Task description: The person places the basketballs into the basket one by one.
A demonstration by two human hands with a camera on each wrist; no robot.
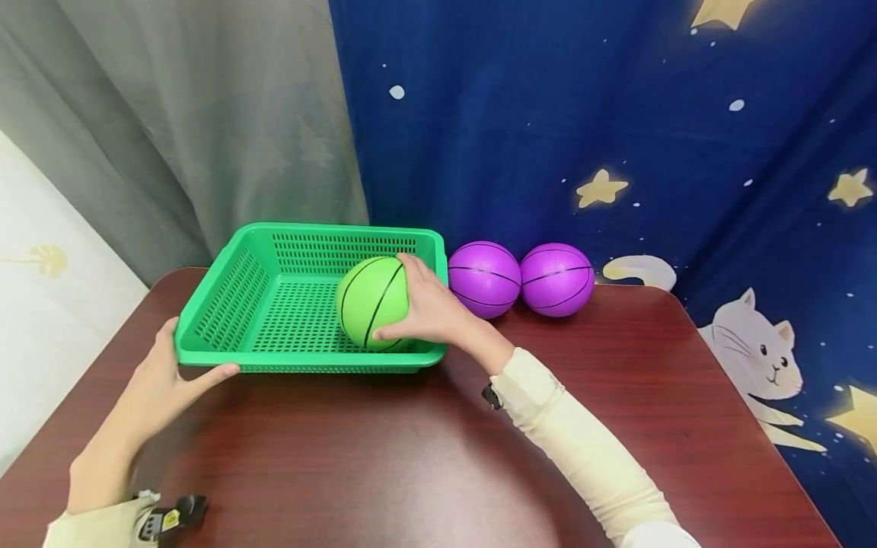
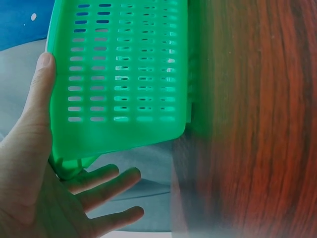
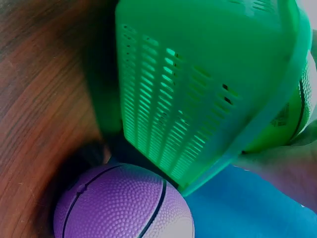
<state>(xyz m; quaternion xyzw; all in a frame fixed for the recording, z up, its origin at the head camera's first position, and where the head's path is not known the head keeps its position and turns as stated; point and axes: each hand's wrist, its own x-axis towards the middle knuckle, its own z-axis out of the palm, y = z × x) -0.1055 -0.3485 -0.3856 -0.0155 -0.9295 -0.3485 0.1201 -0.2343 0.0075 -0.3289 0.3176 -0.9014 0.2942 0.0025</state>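
Note:
A green plastic basket (image 1: 294, 358) with slotted walls stands on the table. At its front left corner rests my left hand (image 1: 154, 392), thumb along the front rim and fingers at the left side. The left wrist view shows those fingers (image 2: 111, 191) straight and spread past the corner. My right hand (image 1: 438, 304) reaches over the basket's right end and grips a light green ball (image 1: 370, 301) with black lines, fingers on top and thumb on the near side. The ball is within the basket's right part. In the right wrist view, the basket wall partly hides it.
Two purple balls, one (image 1: 484, 278) close by the basket's right end and another (image 1: 557, 279) beside it, sit at the back of the brown wooden table (image 1: 411, 457). Behind the table hang a grey curtain (image 1: 205, 114) and a blue, star-patterned curtain (image 1: 493, 137).

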